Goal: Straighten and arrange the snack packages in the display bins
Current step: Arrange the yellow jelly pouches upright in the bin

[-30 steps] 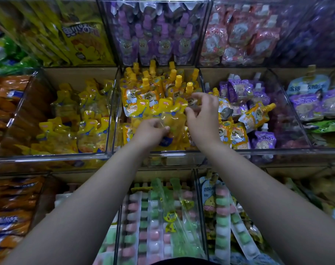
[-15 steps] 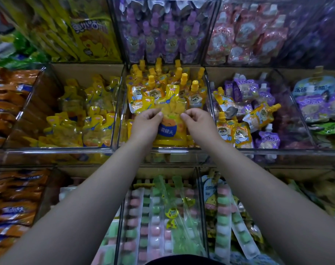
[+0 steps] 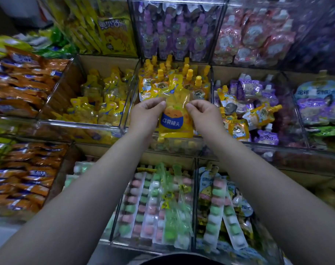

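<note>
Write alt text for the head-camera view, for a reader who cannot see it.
The left hand and right hand pinch the top of a yellow pouch with a blue label, upright at the front of a clear bin of yellow spouted pouches. Neighbouring bins hold purple, orange and pastel snacks.

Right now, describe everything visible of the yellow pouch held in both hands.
The yellow pouch is glossy, see-through plastic, flat, with a narrower top and a darker sealed bottom edge. Its front shows an orange cartoon fruit over a blue band with white characters. It is upright, facing the camera, at the front of a clear bin, before orange-capped pouches. The left hand and right hand pinch its upper side edges.
</note>
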Tool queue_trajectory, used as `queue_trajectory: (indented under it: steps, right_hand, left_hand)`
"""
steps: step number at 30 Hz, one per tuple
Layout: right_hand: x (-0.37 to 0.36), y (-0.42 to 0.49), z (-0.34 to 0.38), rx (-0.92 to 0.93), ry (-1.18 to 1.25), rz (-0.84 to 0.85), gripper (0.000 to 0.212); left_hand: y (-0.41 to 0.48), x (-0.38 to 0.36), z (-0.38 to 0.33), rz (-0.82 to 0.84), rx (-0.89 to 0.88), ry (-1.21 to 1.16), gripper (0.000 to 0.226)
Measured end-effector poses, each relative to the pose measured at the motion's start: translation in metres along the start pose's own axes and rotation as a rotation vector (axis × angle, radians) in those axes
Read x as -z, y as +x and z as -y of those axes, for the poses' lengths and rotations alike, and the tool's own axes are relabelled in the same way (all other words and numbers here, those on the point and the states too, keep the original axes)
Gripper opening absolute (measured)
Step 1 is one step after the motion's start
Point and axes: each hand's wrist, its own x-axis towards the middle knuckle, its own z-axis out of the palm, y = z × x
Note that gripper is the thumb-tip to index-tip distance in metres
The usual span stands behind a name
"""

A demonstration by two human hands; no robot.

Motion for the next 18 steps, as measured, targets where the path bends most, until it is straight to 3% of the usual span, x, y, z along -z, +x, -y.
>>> queue_trajectory:
  steps: [5,18]
  right_hand:
    - [-0.013,-0.009,0.008,-0.015,0.023,0.039,0.006]
    - [-0.116,0.006,0.048,-0.025,0.126,-0.010,0.016]
  left_hand:
    - [-0.012,0.019,0.001,-0.026,-0.004,0.013,0.008]
    - [0.041,0.111,-0.031,0.031,-0.037,0.057,0.006]
